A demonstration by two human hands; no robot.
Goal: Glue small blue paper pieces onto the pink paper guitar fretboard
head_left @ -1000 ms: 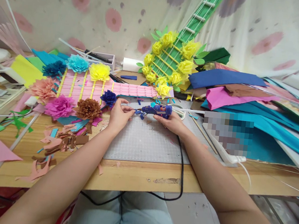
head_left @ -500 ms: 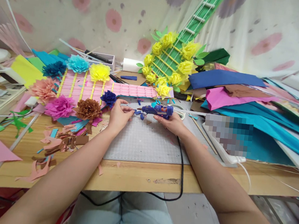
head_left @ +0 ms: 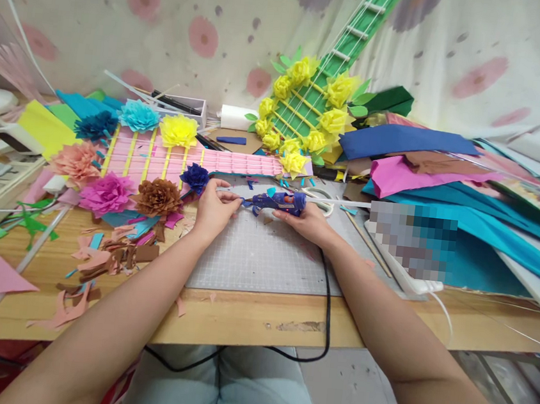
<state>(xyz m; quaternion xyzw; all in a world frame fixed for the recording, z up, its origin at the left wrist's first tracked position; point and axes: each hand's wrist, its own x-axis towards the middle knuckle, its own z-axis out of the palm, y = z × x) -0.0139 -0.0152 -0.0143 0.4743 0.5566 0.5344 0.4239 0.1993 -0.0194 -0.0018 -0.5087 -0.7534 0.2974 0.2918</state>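
No brand to report, sorry: whatever's printed on the blue glue gun [head_left: 277,203] is too small for me to read, and the screen of the white-edged device [head_left: 415,285] on the right is pixelated out. The glue gun is over the gray cutting mat [head_left: 259,259], nozzle pointing left, with a long pale glue stick [head_left: 340,202] poking out the back.

The right hand [head_left: 309,222] has its grip wrapped round the gun's handle. The left hand [head_left: 215,212] is pinching a small blue paper piece [head_left: 245,203] right by the nozzle, just beside a dark blue flower [head_left: 195,179] on the pink guitar shape [head_left: 168,159].

It's pretty crowded in there. The black cord [head_left: 330,305] loops over the front edge of the wooden surface [head_left: 233,319], pale scissors [head_left: 325,203] sit partly hidden behind the gun, and paper scraps [head_left: 114,256] litter the left side. Colored paper sheets [head_left: 406,145] pile up on the right, near the green guitar shape [head_left: 365,35] with yellow flowers.

Container-wise, there's a small pale box [head_left: 196,107] at the back with something long and black in it; can't tell what.
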